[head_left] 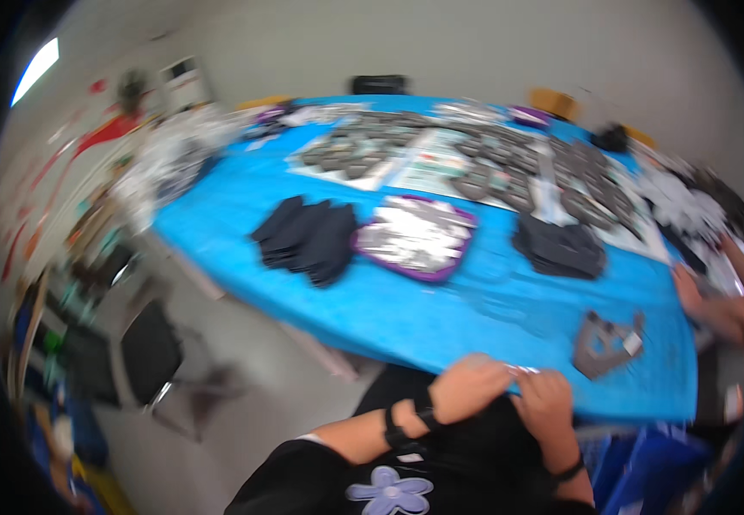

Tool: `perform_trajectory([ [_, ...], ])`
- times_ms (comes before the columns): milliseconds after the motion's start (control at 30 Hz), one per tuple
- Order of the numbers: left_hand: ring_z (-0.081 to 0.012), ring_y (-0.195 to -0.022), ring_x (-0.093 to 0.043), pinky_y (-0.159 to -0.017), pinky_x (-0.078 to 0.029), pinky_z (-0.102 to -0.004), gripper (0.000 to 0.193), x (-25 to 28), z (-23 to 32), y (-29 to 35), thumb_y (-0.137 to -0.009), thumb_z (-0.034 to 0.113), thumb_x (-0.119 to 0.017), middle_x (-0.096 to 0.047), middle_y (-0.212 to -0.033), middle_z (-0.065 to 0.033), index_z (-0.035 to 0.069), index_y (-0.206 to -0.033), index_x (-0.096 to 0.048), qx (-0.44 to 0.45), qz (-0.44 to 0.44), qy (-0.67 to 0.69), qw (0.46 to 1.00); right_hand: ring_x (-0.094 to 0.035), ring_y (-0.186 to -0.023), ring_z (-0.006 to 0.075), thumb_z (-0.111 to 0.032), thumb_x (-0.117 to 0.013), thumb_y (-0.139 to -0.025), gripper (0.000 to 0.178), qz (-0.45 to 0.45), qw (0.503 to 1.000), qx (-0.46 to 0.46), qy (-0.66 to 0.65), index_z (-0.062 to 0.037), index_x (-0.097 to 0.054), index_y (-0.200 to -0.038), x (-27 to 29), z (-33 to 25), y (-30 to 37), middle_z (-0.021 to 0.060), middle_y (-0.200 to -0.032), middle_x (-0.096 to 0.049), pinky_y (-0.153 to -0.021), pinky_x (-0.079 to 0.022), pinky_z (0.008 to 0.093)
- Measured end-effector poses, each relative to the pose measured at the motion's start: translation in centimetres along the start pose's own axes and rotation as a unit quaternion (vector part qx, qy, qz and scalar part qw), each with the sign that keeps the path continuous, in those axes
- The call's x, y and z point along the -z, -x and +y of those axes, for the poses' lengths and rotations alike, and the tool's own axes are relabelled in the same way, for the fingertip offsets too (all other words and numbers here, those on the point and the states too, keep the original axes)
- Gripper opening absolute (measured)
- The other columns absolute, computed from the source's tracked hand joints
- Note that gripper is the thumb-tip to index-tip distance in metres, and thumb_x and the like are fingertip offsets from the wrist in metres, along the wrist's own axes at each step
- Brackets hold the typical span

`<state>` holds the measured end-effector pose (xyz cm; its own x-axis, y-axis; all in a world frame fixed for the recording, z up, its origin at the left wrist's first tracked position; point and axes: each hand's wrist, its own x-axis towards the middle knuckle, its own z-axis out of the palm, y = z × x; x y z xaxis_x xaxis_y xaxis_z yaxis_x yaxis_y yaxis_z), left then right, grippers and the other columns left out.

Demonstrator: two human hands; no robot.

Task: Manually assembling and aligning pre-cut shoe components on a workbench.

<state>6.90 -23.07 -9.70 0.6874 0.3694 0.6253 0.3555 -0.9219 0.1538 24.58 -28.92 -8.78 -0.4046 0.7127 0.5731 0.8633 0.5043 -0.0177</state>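
Note:
At the near edge of the blue-covered table [475, 322], my left hand [473, 386] and my right hand [545, 403] are close together, fingers closed. Between their fingertips shows a small whitish piece [522, 369], too blurred to name. To the right of my hands lies a grey cut fabric piece [599, 348] with a white tag. Beyond my hands sits a purple-rimmed tray [432, 275] heaped with silvery-white small packets or labels. Dark fabric pieces [308, 240] lie fanned left of the tray, and a dark folded stack [558, 247] lies to its right.
Rows of grey rounded pieces [496, 163] cover printed sheets farther back. At the right edge another person's hand [689, 287] rests by white and dark cloth [681, 206]. Clear plastic bags [162, 163] crowd the far left; a black chair [153, 352] and blue crate [655, 468] stand below.

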Motion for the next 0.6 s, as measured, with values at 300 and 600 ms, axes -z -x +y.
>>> perform_trajectory([
  [300, -0.0246, -0.074, -0.053, -0.064, -0.043, -0.0348, 0.037, 1.6, -0.5, -1.1, -0.054, 0.01, -0.069, -0.056, -0.082, -0.0062, 0.005, -0.09, -0.06, 0.017, -0.043, -0.034, 0.998, -0.053, -0.084, 0.0224, -0.019, -0.07, -0.061, 0.047, -0.023, 0.996, -0.077, 0.035, -0.0019, -0.059, -0.104, 1.0, 0.8, 1.6, 0.0048, -0.091, -0.056, -0.074, -0.044, 0.0339],
  [600, -0.0241, -0.075, -0.054, -0.065, -0.045, -0.0351, 0.039, 3.9, -0.3, -3.2, -0.064, 0.025, -0.072, -0.056, -0.08, -0.0063, 0.003, -0.094, -0.061, -0.014, -0.169, -0.004, 0.985, -0.054, -0.084, 0.0222, -0.018, -0.065, -0.073, 0.034, -0.08, 0.988, -0.05, -0.119, -0.0018, -0.059, -0.102, 4.7, 2.4, 1.5, 0.0048, -0.086, -0.056, -0.075, -0.043, 0.032],
])
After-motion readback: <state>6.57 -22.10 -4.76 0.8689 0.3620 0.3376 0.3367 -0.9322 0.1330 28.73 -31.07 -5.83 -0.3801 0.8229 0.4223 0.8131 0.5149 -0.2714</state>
